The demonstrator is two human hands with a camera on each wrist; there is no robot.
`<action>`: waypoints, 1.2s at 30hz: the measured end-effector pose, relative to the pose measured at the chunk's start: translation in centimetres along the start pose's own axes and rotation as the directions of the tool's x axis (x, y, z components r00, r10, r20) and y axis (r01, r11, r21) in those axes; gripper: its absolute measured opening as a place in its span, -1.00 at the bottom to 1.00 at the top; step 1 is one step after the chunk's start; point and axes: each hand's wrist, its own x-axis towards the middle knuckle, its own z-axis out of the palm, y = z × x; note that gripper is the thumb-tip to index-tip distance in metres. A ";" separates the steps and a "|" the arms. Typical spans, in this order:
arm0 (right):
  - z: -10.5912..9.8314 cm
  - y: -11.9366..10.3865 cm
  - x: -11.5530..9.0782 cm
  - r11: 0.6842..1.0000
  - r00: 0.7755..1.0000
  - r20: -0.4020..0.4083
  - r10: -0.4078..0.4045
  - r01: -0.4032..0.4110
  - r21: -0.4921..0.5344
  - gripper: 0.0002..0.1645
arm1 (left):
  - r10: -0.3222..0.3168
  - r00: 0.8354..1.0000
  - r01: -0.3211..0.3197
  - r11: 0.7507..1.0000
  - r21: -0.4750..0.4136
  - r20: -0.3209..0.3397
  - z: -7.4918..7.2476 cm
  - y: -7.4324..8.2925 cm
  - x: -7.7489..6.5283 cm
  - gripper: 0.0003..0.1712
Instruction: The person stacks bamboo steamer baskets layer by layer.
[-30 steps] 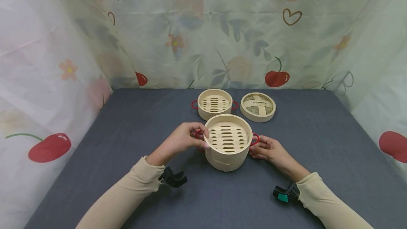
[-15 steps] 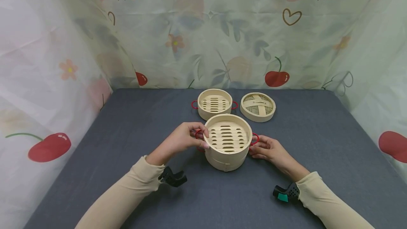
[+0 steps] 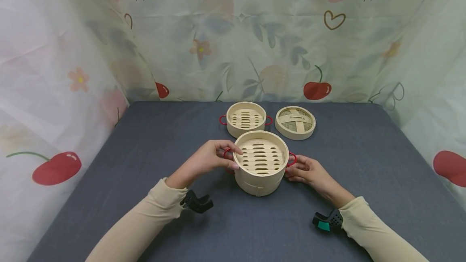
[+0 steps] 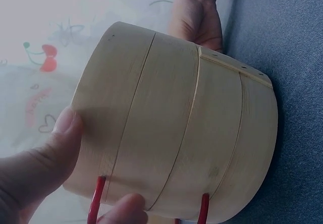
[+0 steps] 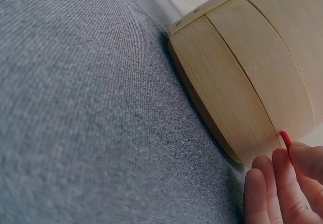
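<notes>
Two round bamboo steamer baskets with red side handles stand stacked in the middle of the table. My left hand (image 3: 218,156) pinches the upper steamer basket (image 3: 261,155) at its left rim, thumb on the outer wall and a fingertip over the edge. In the left wrist view, the thumb presses the wall (image 4: 136,82) above a red handle (image 4: 204,209). On the right side, my right hand (image 3: 307,172) pinches the red handle (image 5: 285,142) of the lower steamer basket (image 5: 227,77) between thumb and fingers. The lower basket's slatted floor is hidden under the upper one.
Right behind the stack sits another steamer basket (image 3: 246,120) with red handles. To its right lies a woven bamboo lid (image 3: 295,123). A patterned curtain (image 3: 240,51) rises along the back and both sides of the grey-blue table (image 3: 171,128).
My left fingertip has slid slightly further in over the upper basket's rim. The right hand and the stacked baskets have stayed in place.
</notes>
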 end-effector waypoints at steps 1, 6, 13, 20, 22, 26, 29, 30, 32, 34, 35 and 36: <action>0.0 0.0 0.0 1.000 1.000 -0.001 0.001 -0.001 -0.001 -0.30 | -0.009 1.000 0.009 1.000 -0.018 0.006 0.0 0.0 0.0 -0.60; 0.0 0.0 0.1 1.000 1.000 -0.004 0.007 -0.007 -0.003 -0.29 | -0.029 0.999 0.032 0.995 -0.094 0.035 -0.2 0.3 -0.3 -0.49; 0.0 0.1 0.0 1.000 1.000 -0.002 0.004 -0.004 -0.006 -0.33 | -0.016 1.000 0.017 0.999 -0.039 0.019 -1.1 0.9 -0.8 -0.43; 0.0 0.2 0.1 1.000 1.000 -0.002 0.000 0.000 -0.010 -0.34 | 0.000 1.000 0.000 0.998 0.057 -0.003 -2.4 1.6 -0.9 -0.45; 0.0 0.2 0.1 1.000 1.000 -0.001 -0.002 0.002 -0.012 -0.35 | -0.007 1.000 0.007 0.998 0.062 -0.008 -2.8 1.8 -0.9 -0.48; 0.0 0.2 0.1 1.000 1.000 0.001 -0.007 0.007 -0.012 -0.35 | -0.027 0.999 0.029 0.998 0.058 -0.024 -3.6 2.4 -0.9 -0.54; 0.0 0.2 0.0 1.000 1.000 0.002 -0.010 0.010 -0.014 -0.36 | -0.041 0.998 0.043 0.998 0.054 -0.044 -4.3 2.9 -0.7 -0.58; 0.0 0.2 0.0 1.000 1.000 0.002 -0.010 0.010 -0.015 -0.36 | -0.041 0.998 0.044 0.997 0.056 -0.052 -4.5 3.0 -0.6 -0.59; 0.0 0.1 0.0 1.000 1.000 0.002 -0.010 0.010 -0.016 -0.35 | -0.041 0.997 0.045 0.997 0.059 -0.069 -5.0 3.3 -0.3 -0.61; 0.0 0.1 0.0 1.000 1.000 0.001 -0.008 0.008 -0.016 -0.34 | -0.043 0.995 0.049 0.997 0.068 -0.090 -5.5 3.5 0.1 -0.62; 0.0 0.1 0.0 1.000 1.000 0.000 -0.006 0.006 -0.016 -0.34 | -0.043 0.994 0.050 0.996 0.067 -0.101 -5.7 3.6 0.4 -0.62; 0.0 0.2 0.0 1.000 1.000 0.000 -0.004 0.004 -0.017 -0.33 | -0.043 0.993 0.050 0.997 0.061 -0.111 -5.9 3.7 0.6 -0.63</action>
